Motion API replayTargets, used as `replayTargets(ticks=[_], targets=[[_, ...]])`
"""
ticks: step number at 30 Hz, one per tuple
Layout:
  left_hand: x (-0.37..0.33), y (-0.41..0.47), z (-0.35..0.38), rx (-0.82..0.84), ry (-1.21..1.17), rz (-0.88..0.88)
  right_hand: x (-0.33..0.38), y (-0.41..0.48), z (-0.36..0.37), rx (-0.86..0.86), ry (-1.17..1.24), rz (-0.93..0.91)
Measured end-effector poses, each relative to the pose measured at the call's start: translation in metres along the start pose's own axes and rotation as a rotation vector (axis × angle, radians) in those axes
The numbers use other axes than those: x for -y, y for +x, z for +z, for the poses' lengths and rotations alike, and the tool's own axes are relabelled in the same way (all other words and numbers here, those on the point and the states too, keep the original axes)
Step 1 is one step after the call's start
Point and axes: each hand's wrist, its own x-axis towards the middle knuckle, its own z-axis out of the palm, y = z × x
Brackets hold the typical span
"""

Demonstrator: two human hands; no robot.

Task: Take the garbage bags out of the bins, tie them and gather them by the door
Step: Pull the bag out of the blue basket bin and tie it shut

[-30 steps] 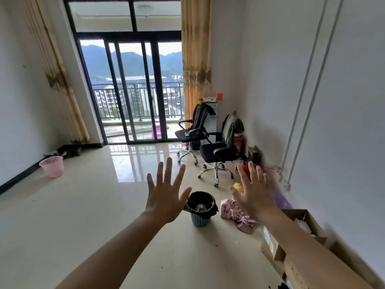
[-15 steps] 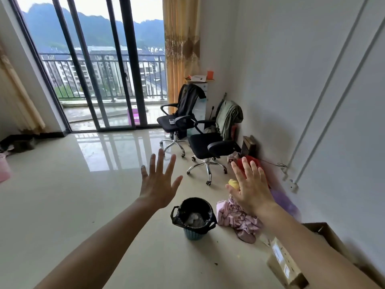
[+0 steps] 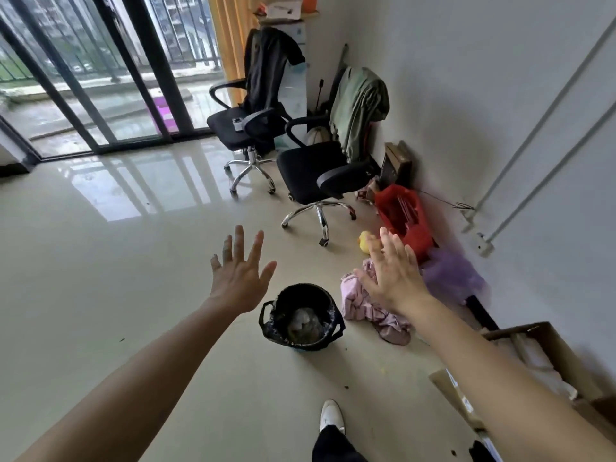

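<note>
A small bin lined with a black garbage bag (image 3: 301,320) stands on the floor in front of me, with crumpled rubbish inside and the bag's loop handles hanging over the rim. A sliver of the teal bin (image 3: 300,350) shows under the bag. My left hand (image 3: 238,275) is stretched out with fingers spread, above and to the left of the bin, holding nothing. My right hand (image 3: 390,273) is also spread and empty, above and to the right of the bin, over a pink cloth.
Pink cloth (image 3: 366,308) lies right of the bin. Two black office chairs (image 3: 320,171) stand beyond. A red basket (image 3: 405,215), purple bag (image 3: 450,275) and yellow toy (image 3: 365,241) line the right wall. An open cardboard box (image 3: 540,358) sits at right. Balcony glass doors (image 3: 100,78) are at the back.
I have stepped closer and looked down; the bin now sits nearer below my hands. Both hands stay spread and empty. The pink bin at far left has left the view.
</note>
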Motion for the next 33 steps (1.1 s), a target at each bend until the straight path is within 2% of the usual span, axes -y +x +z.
replayTargets(ticks=[4, 8, 15, 17, 20, 22, 24, 26, 30, 32, 33], targets=[[0.012, 0.072, 0.043, 0.098, -0.037, -0.122, -0.018, 0.081, 0.062, 0.135, 0.063, 0.074], [0.026, 0.115, 0.119, 0.253, -0.114, -0.245, -0.025, 0.118, 0.148, 0.269, 0.21, 0.213], [0.062, 0.184, 0.337, 0.454, -0.455, -0.551, -0.044, 0.131, 0.365, 0.509, 0.459, 0.558], [0.075, 0.2, 0.405, 0.433, -0.563, -0.692, -0.049, 0.131, 0.433, 0.541, 0.54, 0.68], [0.091, 0.222, 0.496, 0.366, -0.781, -1.039, -0.055, 0.128, 0.525, 0.585, 0.679, 0.894], [0.102, 0.233, 0.544, 0.354, -0.914, -1.289, -0.06, 0.125, 0.574, 0.537, 0.785, 1.016], [0.118, 0.239, 0.585, 0.394, -1.032, -1.404, -0.066, 0.124, 0.613, 0.449, 0.905, 1.112], [0.133, 0.241, 0.614, 0.473, -1.166, -1.386, -0.07, 0.124, 0.639, 0.402, 1.018, 1.175], [0.158, 0.243, 0.645, 0.557, -1.565, -1.235, -0.076, 0.13, 0.661, 0.483, 1.227, 1.149], [0.163, 0.25, 0.645, 0.628, -1.669, -1.05, -0.076, 0.132, 0.665, 0.463, 1.208, 1.117], [0.16, 0.254, 0.641, 0.617, -1.661, -0.995, -0.075, 0.134, 0.665, 0.43, 1.126, 1.085]])
